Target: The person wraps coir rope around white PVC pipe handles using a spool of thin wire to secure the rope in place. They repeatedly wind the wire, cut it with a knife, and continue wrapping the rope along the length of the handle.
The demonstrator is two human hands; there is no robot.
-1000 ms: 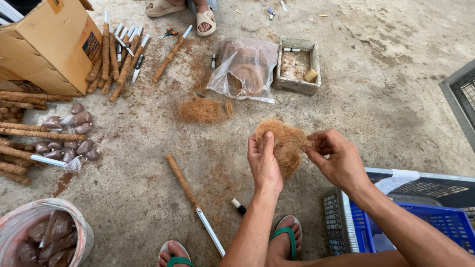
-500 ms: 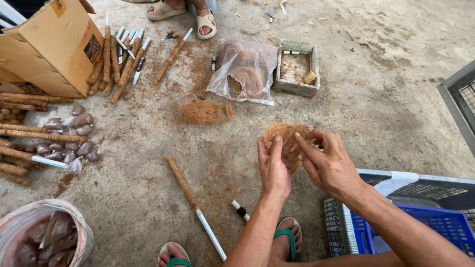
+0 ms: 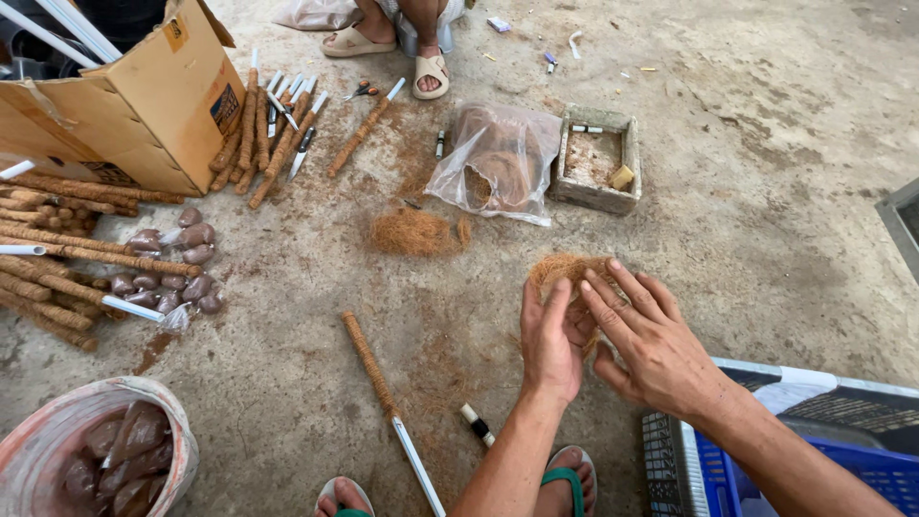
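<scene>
1. The fibre wad (image 3: 567,273) sits between both hands, above the concrete floor (image 3: 766,191); palms and fingers cover most of it, so only its upper edge shows.
2. The left hand (image 3: 550,340) lies flat against the wad's near side, fingers (image 3: 555,304) straight and close together.
3. The right hand (image 3: 651,340) presses on it from the right, fingers spread a little; whether either hand grips or only presses, I cannot tell.
4. Both forearms are cut off at the lower frame edge, as are the sandalled feet (image 3: 565,483) below them.
5. A blue crate (image 3: 842,469) by the right arm is partly hidden by it and cut off at the corner.
6. A wrapped stick (image 3: 369,359) with a white end lies on the floor left of the hands; a small white-tipped tool (image 3: 476,424) lies near the left wrist.
7. A loose fibre pile (image 3: 416,233) lies beyond the hands, near a plastic bag (image 3: 498,163) whose contents are hard to make out.
8. A shallow grey tray (image 3: 598,158) sits just beside the bag.
9. Further left are more wrapped sticks (image 3: 258,134), a cardboard box (image 3: 134,96), small brown pouches (image 3: 177,268) and a bucket (image 3: 91,460) of the same, cut off.
10. Another person's feet (image 3: 392,48) show at the top edge.
</scene>
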